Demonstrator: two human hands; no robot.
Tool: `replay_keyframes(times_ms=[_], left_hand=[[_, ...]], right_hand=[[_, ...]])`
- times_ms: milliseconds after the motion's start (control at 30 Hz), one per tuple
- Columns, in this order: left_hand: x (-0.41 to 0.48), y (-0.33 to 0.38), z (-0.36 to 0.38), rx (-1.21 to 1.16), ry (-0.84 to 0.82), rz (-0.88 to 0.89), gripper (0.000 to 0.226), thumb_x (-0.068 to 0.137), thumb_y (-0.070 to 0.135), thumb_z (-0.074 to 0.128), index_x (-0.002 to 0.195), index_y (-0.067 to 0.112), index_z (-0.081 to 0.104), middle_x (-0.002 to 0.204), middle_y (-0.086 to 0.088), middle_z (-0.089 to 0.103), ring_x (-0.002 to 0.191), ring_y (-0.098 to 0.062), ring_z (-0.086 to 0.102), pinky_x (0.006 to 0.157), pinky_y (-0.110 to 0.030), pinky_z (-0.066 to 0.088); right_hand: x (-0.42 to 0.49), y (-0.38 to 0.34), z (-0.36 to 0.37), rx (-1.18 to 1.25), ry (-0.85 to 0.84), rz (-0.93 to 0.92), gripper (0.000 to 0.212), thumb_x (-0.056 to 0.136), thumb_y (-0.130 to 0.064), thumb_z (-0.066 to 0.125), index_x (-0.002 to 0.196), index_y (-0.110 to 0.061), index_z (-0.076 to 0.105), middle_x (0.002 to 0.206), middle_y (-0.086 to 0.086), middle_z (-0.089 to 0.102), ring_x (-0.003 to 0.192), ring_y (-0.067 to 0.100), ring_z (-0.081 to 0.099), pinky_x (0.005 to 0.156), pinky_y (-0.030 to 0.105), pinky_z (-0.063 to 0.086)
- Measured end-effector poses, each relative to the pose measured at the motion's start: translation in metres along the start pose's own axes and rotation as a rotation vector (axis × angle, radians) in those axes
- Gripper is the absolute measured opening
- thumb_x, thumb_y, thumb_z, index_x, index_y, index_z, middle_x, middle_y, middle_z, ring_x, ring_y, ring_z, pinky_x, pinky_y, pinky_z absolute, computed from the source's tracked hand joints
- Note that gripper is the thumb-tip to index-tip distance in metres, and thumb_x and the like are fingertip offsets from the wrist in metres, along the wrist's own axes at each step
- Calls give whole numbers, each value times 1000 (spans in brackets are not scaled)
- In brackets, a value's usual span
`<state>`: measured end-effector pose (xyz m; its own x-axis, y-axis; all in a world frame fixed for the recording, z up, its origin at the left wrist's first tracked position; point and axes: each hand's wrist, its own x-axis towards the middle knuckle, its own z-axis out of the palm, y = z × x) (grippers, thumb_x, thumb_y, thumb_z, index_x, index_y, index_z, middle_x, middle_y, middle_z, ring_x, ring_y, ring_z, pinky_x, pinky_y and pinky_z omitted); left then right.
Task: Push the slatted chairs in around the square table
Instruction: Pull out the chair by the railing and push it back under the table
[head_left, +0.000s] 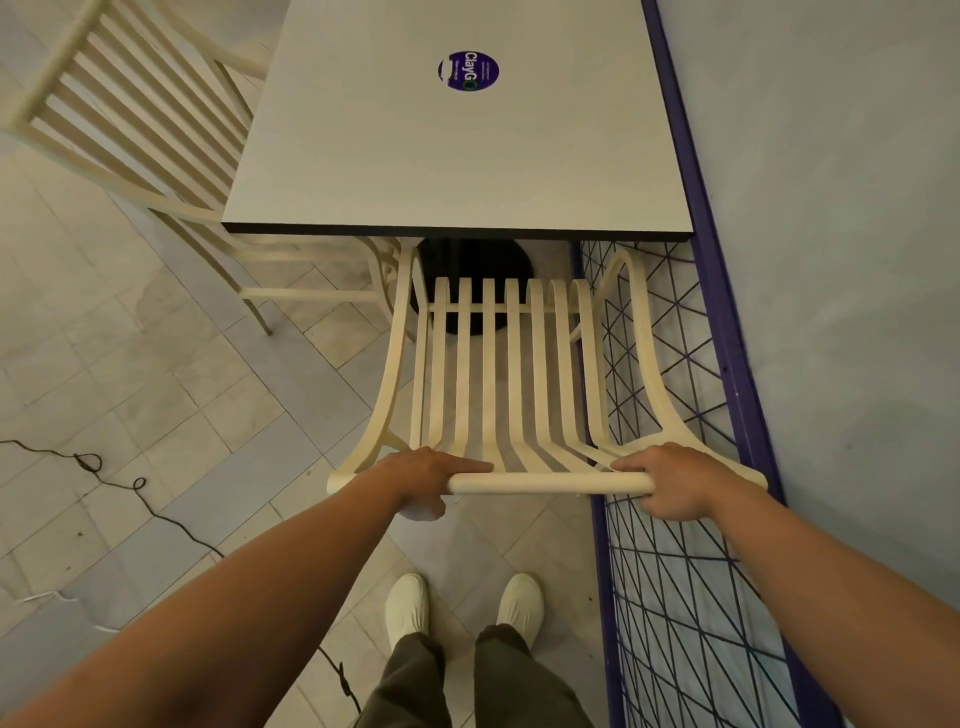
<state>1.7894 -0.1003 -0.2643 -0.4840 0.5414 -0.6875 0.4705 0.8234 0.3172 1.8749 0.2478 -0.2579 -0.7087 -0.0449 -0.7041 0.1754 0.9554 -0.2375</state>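
Observation:
A cream slatted chair (496, 364) stands right in front of me, its seat partly under the near edge of the square grey table (457, 156). My left hand (423, 475) grips the left part of the chair's top rail. On the right part of the same rail my right hand (675, 480) is closed. A second cream slatted chair (135, 119) stands at the table's left side, angled, with its seat tucked partly under the tabletop.
A purple wire-mesh partition (691, 519) runs along the right, touching the chair's right side, with a grey wall behind it. A black cable (156, 514) trails over the tiled floor at left. My white shoes (462, 605) stand just behind the chair. A purple sticker (468, 70) marks the tabletop.

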Motion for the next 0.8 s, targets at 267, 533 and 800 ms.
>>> replay_keyframes(times_ms=[267, 533, 800], left_hand=[[-3, 7, 2, 78, 66, -67, 86, 86, 7, 69, 147, 52, 29, 124, 1, 58, 99, -22, 61, 76, -31, 53], [1, 2, -12, 82, 69, -51, 84, 87, 5, 68, 147, 50, 31, 123, 1, 59, 101, -23, 61, 84, -37, 55], [9, -6, -24, 68, 89, -38, 82, 87, 6, 68, 146, 50, 33, 124, 1, 60, 104, -23, 61, 86, -35, 53]], right_hand=[[7, -5, 7, -143, -7, 62, 71, 81, -15, 63, 141, -46, 41, 113, -4, 57, 82, 12, 50, 69, 28, 41], [18, -6, -1, -163, 37, 41, 71, 79, -13, 63, 138, -46, 45, 106, -7, 58, 81, 12, 52, 70, 29, 42], [29, -9, -9, -155, 44, 30, 71, 78, -11, 65, 138, -45, 46, 104, -7, 57, 83, 12, 52, 69, 29, 42]])
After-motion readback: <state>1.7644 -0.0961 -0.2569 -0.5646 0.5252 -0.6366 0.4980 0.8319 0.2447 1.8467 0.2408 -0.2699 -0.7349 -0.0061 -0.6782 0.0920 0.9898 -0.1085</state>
